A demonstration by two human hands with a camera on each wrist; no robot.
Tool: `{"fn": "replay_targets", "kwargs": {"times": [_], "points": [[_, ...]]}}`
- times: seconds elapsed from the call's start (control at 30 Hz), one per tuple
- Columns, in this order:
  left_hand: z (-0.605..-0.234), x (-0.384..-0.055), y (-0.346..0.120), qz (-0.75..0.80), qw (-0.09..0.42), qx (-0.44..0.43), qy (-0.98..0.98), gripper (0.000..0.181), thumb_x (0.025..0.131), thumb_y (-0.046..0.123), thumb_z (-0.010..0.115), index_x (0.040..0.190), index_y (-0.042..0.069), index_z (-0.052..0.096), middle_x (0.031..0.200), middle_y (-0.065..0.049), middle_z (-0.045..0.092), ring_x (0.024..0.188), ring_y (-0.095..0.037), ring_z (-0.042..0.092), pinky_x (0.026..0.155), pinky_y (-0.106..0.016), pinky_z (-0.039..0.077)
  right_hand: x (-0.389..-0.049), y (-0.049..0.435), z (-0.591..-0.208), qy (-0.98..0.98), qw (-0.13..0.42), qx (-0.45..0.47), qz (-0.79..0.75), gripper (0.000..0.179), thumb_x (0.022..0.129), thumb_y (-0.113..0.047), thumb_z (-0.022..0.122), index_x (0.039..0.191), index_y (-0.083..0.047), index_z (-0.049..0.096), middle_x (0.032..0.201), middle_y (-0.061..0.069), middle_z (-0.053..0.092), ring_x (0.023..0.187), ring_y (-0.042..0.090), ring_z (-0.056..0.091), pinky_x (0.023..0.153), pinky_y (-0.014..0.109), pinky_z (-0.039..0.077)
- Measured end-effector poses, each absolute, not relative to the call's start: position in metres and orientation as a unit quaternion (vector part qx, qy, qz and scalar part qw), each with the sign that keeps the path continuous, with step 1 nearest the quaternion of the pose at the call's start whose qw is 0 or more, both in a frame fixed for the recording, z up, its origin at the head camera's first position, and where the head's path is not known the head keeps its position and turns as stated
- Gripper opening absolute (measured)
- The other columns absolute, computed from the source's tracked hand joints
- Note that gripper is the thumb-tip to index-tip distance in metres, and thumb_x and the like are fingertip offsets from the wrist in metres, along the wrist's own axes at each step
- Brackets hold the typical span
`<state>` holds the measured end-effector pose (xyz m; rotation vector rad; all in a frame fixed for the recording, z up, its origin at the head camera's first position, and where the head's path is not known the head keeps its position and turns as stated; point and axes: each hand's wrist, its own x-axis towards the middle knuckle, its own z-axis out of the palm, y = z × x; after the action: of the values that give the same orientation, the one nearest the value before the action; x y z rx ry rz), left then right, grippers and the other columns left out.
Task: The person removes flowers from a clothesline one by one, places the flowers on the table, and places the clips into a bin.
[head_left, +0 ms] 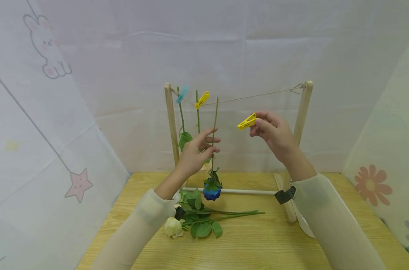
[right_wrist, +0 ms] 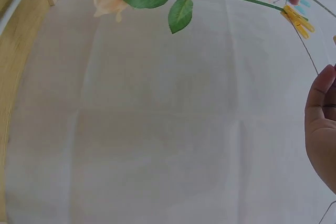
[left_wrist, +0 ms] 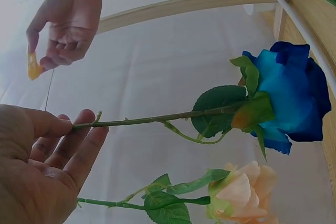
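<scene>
A blue rose (head_left: 212,188) hangs head down, its stem between the thumb and fingers of my left hand (head_left: 197,152). The left wrist view shows that pinch on the stem, well above the blue bloom (left_wrist: 294,98). To the right, my right hand (head_left: 273,131) pinches a yellow clothespin (head_left: 247,121), held apart from the string (head_left: 255,96). The stem's upper end reaches about the string's height. On the string, a light blue clothespin (head_left: 182,94) and another yellow clothespin (head_left: 202,100) grip two stems. A peach rose (left_wrist: 244,187) hangs beside the blue one.
A wooden frame's left post (head_left: 172,123) and right post (head_left: 303,108) carry the string; a white bar (head_left: 248,191) joins them low down. Below my left hand, cut roses lie on the wooden table (head_left: 244,243), a white rose (head_left: 174,227) among them. A pale cloth hangs behind.
</scene>
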<state>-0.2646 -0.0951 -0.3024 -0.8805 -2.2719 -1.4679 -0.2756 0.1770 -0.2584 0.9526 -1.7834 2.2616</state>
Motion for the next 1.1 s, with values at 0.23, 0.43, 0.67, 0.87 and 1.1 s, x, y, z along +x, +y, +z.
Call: {"fn": "replay_targets", "kwargs": {"times": [0.23, 0.43, 0.67, 0.87, 1.1], "points": [[-0.305, -0.258, -0.1, -0.489, 0.17, -0.318, -0.794, 0.059, 0.097, -0.003, 0.063, 0.15, 0.019, 0.049, 0.121, -0.008, 0.072, 0.092, -0.019, 0.074, 0.072, -0.031, 0.062, -0.269, 0.182, -0.271, -0.582, 0.059, 0.32, 0.746, 0.017, 0.103, -0.006, 0.055, 0.118, -0.001, 0.06, 0.098, 0.006, 0.066, 0.08, 0.017, 0.064, 0.081, 0.026, 0.058], [-0.311, -0.255, -0.104, -0.467, 0.185, -0.325, -0.801, 0.058, 0.097, -0.004, 0.062, 0.15, 0.017, 0.05, 0.122, -0.011, 0.072, 0.093, -0.017, 0.074, 0.056, -0.025, 0.054, -0.264, 0.188, -0.28, -0.585, 0.068, 0.325, 0.739, 0.017, 0.104, -0.006, 0.055, 0.119, -0.002, 0.061, 0.097, 0.005, 0.066, 0.081, 0.016, 0.064, 0.08, 0.025, 0.058], [-0.315, -0.251, -0.11, -0.434, 0.213, -0.33, -0.811, 0.059, 0.096, -0.005, 0.063, 0.149, 0.018, 0.05, 0.119, -0.01, 0.073, 0.09, -0.016, 0.075, 0.047, -0.021, 0.041, -0.259, 0.199, -0.292, -0.584, 0.066, 0.309, 0.748, 0.02, 0.104, -0.008, 0.055, 0.123, 0.0, 0.059, 0.102, 0.006, 0.066, 0.082, 0.017, 0.064, 0.081, 0.025, 0.057], [-0.316, -0.244, -0.114, -0.403, 0.218, -0.33, -0.825, 0.058, 0.096, -0.006, 0.061, 0.15, 0.014, 0.049, 0.121, -0.008, 0.072, 0.093, -0.021, 0.075, 0.047, -0.022, 0.047, -0.254, 0.211, -0.301, -0.581, 0.07, 0.302, 0.753, 0.02, 0.105, -0.007, 0.054, 0.123, 0.0, 0.058, 0.104, 0.006, 0.066, 0.083, 0.016, 0.064, 0.082, 0.024, 0.057], [-0.317, -0.234, -0.121, -0.355, 0.217, -0.33, -0.848, 0.059, 0.096, -0.008, 0.061, 0.15, 0.011, 0.049, 0.122, -0.009, 0.072, 0.093, -0.024, 0.075, 0.045, -0.021, 0.046, -0.249, 0.232, -0.318, -0.558, 0.074, 0.311, 0.765, 0.023, 0.106, -0.001, 0.048, 0.125, 0.002, 0.06, 0.102, 0.006, 0.067, 0.084, 0.017, 0.066, 0.083, 0.025, 0.057]]}}
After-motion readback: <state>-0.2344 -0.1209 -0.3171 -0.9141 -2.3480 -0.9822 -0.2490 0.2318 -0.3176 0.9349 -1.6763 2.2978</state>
